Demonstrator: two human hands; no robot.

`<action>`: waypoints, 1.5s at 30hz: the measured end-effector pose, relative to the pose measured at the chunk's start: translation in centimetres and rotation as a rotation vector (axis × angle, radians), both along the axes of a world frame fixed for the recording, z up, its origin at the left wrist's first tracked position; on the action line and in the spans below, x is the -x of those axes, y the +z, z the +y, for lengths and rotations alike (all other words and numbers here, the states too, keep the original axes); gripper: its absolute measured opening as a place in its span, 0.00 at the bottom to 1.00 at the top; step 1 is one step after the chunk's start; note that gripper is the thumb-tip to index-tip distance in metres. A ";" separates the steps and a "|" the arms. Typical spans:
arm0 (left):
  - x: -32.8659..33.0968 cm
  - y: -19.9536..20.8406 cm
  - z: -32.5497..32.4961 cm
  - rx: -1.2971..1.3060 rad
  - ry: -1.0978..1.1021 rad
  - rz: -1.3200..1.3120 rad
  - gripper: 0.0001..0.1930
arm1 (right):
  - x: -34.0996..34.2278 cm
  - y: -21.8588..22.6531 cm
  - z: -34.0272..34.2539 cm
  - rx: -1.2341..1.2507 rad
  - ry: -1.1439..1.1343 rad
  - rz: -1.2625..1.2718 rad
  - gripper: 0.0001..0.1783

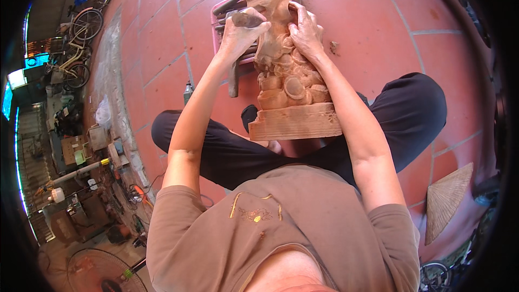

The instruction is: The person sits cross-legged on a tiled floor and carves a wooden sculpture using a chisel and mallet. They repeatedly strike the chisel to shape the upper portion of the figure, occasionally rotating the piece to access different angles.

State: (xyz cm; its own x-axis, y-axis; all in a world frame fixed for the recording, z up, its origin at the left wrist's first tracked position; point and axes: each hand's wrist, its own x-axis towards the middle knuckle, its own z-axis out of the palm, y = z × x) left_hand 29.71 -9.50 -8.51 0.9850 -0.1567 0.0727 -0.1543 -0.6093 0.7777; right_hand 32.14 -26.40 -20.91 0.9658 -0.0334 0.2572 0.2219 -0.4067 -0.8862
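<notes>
A carved wooden statue (292, 84) lies in front of my crossed legs, its flat plain base (294, 121) toward me and its folded, flowing carving running away to the top edge. My left hand (238, 37) is closed around a tool with a rounded wooden handle (247, 20), against the statue's left side. It looks like a carving chisel, but its working end is hidden by the hand. On the statue's right side, my right hand (307, 33) grips the carving with bent fingers, the thumb side toward the tool.
Left of the statue, a pink tray (215, 32) holds several dark-handled tools. A small bottle (188, 92) stands on the red tiled floor (362, 21). A conical hat (447, 200) lies at right. Bicycles (81, 48), clutter and a fan (102, 273) line the left side.
</notes>
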 end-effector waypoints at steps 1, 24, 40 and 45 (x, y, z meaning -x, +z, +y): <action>-0.5 -0.4 -0.1 -0.015 0.014 0.021 0.07 | -0.1 0.0 0.1 -0.009 0.001 0.002 0.33; 1.3 -1.2 0.1 -0.096 0.004 0.005 0.07 | 0.3 0.3 0.1 -0.014 -0.003 0.017 0.32; 1.6 0.5 -0.2 -0.114 -0.003 0.098 0.07 | 0.4 0.6 0.1 -0.009 -0.013 0.012 0.32; 2.5 3.5 1.0 -0.188 -0.054 0.283 0.04 | 0.2 0.1 -0.1 -0.009 -0.014 0.002 0.32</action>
State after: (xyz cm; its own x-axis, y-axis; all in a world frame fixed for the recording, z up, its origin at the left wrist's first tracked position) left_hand 27.16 -8.54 -5.00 0.9518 -0.1942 -0.2375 0.0155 -0.7427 0.6694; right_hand 31.99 -26.53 -20.79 0.9656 -0.0496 0.2553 0.2147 -0.4023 -0.8900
